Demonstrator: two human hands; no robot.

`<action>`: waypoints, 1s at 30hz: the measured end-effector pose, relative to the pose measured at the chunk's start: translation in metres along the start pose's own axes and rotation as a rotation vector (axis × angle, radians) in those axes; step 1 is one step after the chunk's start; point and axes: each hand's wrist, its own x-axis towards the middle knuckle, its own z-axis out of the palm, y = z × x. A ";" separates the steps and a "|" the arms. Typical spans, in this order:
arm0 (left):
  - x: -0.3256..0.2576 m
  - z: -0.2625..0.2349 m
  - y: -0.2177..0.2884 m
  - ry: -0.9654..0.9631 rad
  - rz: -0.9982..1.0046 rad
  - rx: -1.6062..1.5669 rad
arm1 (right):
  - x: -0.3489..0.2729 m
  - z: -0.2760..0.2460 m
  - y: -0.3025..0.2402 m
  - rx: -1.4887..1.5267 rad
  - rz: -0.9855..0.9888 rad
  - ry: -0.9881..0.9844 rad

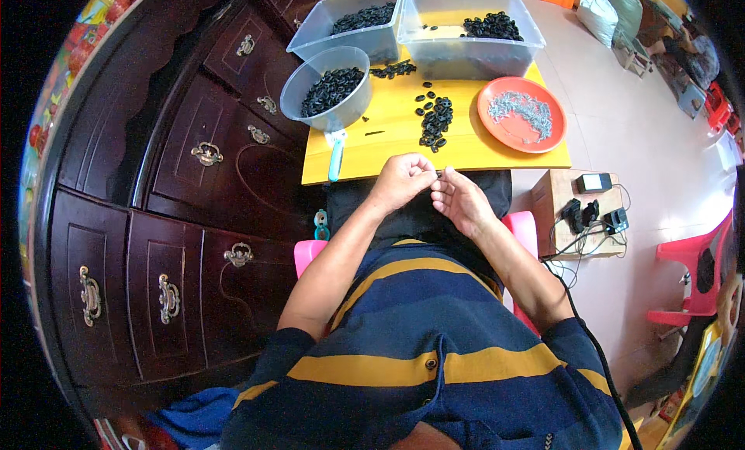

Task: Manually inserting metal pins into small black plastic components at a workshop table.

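Observation:
Just in front of the table edge, my left hand (402, 181) and my right hand (464, 202) meet fingertip to fingertip. Between them is pinched a small dark piece (439, 174), mostly hidden by the fingers. Its exact kind is too small to tell. Beyond the hands, a loose pile of small black oval pieces (436, 121) lies on the yellow table (466, 156). To its right sits a red plate (497, 130) holding many small silvery metal bits (521, 109). A light-blue-handled tool (336, 160) rests at the table's near left edge.
A round clear tub (293, 95) and two clear rectangular bins (310, 37) (473, 56), all holding black pieces, stand at the table's back and left. Dark wooden drawers (167, 256) line the left. On the right, a wooden box (552, 198) carries black adapters and cables (594, 184); a pink chair (691, 275) stands beyond.

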 end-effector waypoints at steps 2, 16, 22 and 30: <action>0.004 0.002 0.005 -0.006 -0.013 0.016 | 0.000 0.002 -0.002 -0.021 -0.044 0.035; 0.031 0.007 0.021 -0.070 -0.046 -0.095 | -0.003 -0.006 -0.013 0.165 -0.055 0.042; 0.083 -0.016 0.006 0.001 0.197 0.482 | -0.001 -0.003 -0.005 0.126 0.003 0.001; 0.125 0.001 0.030 -0.149 0.259 0.718 | -0.004 -0.001 -0.005 0.119 0.027 -0.011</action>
